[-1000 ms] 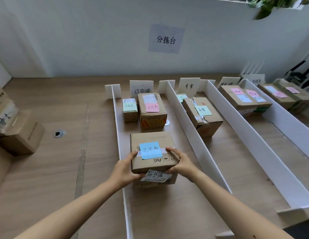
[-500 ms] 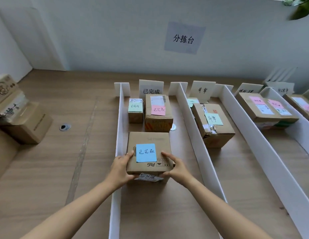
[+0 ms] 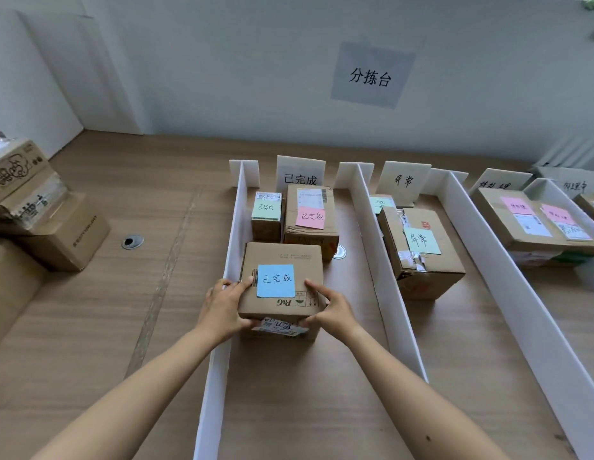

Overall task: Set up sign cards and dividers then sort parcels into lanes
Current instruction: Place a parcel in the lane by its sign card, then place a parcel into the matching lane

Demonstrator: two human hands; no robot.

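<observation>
A brown parcel (image 3: 282, 260) with a blue sticky note sits in the leftmost lane between two white dividers (image 3: 234, 247) (image 3: 378, 247). My left hand (image 3: 224, 302) grips its near left corner and my right hand (image 3: 327, 305) grips its near right corner. Behind it stand two parcels, one with a green note (image 3: 265, 214) and one with a pink note (image 3: 310, 214). A white sign card (image 3: 300, 172) stands at the lane's far end.
The second lane holds a taped parcel (image 3: 421, 250) with a green note and its sign card (image 3: 403, 180). Flat parcels (image 3: 528, 220) with pink notes lie in the third lane. Stacked cardboard boxes (image 3: 40, 207) stand at the left on the wooden table.
Both hands have pushed the blue-note parcel farther into the lane, closer to the two parcels behind it. My view has turned left and moved nearer.
</observation>
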